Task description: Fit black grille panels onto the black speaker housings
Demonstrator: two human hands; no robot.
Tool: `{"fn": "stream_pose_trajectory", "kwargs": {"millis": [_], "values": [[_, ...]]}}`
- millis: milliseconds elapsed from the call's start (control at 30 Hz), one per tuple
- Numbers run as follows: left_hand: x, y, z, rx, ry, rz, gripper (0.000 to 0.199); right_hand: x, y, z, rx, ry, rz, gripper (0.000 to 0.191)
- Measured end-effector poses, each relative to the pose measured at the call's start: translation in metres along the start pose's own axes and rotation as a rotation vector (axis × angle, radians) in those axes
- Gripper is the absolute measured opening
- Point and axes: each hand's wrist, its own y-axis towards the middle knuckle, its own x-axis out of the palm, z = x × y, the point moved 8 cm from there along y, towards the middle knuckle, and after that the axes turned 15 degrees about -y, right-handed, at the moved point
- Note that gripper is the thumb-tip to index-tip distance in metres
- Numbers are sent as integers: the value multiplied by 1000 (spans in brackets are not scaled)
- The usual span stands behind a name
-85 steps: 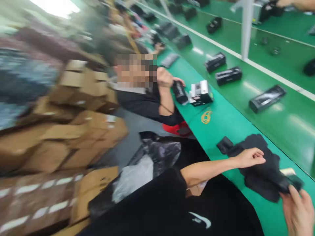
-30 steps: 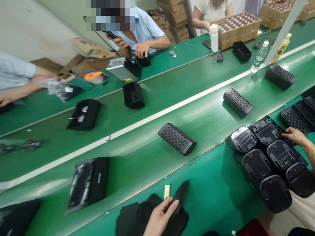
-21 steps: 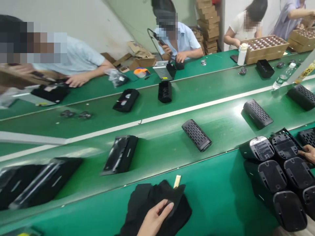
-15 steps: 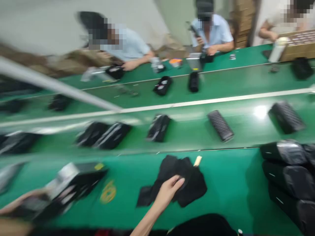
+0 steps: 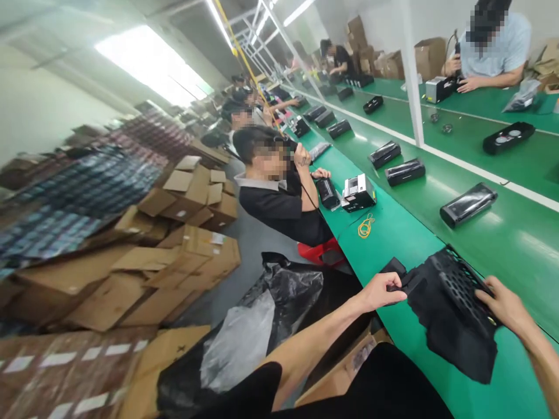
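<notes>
A black cloth-like sheet (image 5: pixel 463 346) lies on the green bench (image 5: pixel 519 384) in front of me. On it rests a black perforated casing (image 5: pixel 463 285), and my right hand (image 5: pixel 506 302) grips its right end. My left hand (image 5: pixel 386 291) pinches a small black piece at the left edge of the sheet, thumb against fingers. Another small dark piece (image 5: pixel 393 266) lies just behind my left hand. What my left fingertips hold is too dark to make out in full.
A co-worker in a dark shirt (image 5: pixel 279 203) sits at my left, beside a grey-black box (image 5: pixel 358 192) and yellow bands (image 5: pixel 365 226). Wrapped black units (image 5: pixel 468 205) lie on the green line beyond. Black plastic bags (image 5: pixel 283 291) and cartons (image 5: pixel 174 267) are at left.
The view has swung left along the line. My right hand and the perforated casing are now in sight. My left hand has gone from the middle of the black sheet to its left edge.
</notes>
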Motion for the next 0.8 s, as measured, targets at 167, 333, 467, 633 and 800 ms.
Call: {"fn": "stream_pose_trajectory", "kwargs": {"millis": [167,333,467,633,800], "values": [[-15,-16,-12,-19,-25,-169,51,56,20,-64,-191,-147,-183,27],[-3,-18,-1,75,28,-340,41,22,-9,-37,-183,-216,-183,32],[47,-14,25,149,103,-691,24,-7,-46,4,-43,-212,-165,37],[121,-21,61,345,308,-1073,24,-35,-112,-28,-82,44,-84,67],[149,-17,86,441,314,-1188,20,-18,-163,-88,-115,510,-360,39]]}}
